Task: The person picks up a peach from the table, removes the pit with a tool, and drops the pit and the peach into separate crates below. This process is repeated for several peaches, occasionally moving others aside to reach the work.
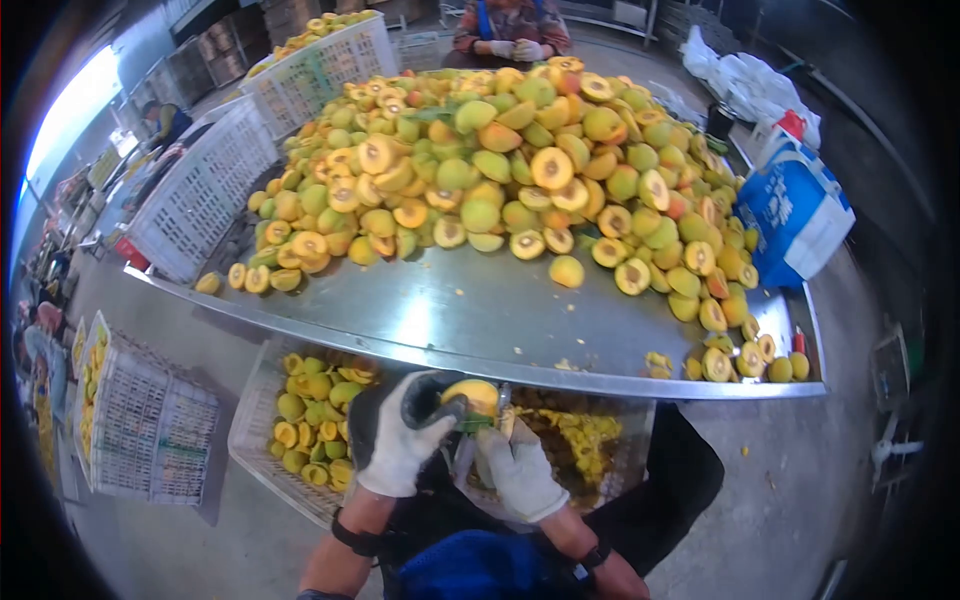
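Observation:
My left hand (410,435), in a white glove with dark fingertips, is closed around a halved peach (474,394), cut side partly showing. Close beside it, my right hand (522,472), also gloved, has its fingers curled at the fruit's lower right. A small green piece (478,424) and a bit of shiny metal (504,396) show between the hands; what the right fingers grip is too hidden to name. Both hands are just below the front edge of a metal table (440,305). A large heap of halved peaches (480,170) covers its back part.
Below the table, a crate (250,440) holds peach halves on the left; another on the right holds yellow scraps (590,440). White crates (205,205) stand at the table's left. A blue bag (795,210) sits at right. Across the table is another person (510,30).

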Demonstrator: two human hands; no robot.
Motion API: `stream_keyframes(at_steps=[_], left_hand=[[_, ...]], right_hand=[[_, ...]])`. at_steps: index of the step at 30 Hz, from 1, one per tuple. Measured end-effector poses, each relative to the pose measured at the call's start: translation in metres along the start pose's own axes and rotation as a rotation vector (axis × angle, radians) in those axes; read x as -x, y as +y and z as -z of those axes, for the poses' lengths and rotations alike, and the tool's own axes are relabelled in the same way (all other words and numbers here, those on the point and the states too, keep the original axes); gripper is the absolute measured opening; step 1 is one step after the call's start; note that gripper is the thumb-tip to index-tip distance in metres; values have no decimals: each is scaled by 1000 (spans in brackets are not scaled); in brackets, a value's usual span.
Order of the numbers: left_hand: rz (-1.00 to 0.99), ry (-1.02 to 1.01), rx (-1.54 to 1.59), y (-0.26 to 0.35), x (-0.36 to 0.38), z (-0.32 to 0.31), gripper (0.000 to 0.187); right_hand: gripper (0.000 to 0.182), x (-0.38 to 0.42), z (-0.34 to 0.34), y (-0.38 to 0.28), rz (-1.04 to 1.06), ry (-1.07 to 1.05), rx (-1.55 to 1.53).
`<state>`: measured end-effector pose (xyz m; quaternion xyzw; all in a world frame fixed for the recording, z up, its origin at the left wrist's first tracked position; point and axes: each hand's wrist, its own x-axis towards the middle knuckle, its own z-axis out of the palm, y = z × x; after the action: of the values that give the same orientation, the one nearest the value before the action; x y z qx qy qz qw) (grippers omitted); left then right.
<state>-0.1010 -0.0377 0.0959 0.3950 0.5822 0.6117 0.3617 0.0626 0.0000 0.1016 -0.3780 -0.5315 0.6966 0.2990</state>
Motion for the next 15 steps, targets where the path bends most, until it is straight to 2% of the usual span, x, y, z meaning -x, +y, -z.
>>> stream_keyframes(at_steps=[2,3,5,6,9,12,14,15], left_hand=[[18,-63,135,-10,8,-16,34],[102,-65,261,-23,11,-21,34],[217,-58,495,-42,20,-39,35],[177,-142,512,-48,20,-45,38],[162,-154,483,-43,20,-58,42],[150,-148,412,-60,22,-55,44],[102,-138,438,-59,17,-56,44],[112,-53,441,-57,18,-60,34]], right_hand=[[24,-1,15,29,114,79,115],[24,-1,22,42,169,112,170],[24,7,32,44,90,102,222],[24,10,36,45,51,98,245],[25,13,44,51,177,136,387],[26,31,54,36,197,33,534],[26,41,75,58,104,-44,740],[27,43,82,67,59,-88,845]])
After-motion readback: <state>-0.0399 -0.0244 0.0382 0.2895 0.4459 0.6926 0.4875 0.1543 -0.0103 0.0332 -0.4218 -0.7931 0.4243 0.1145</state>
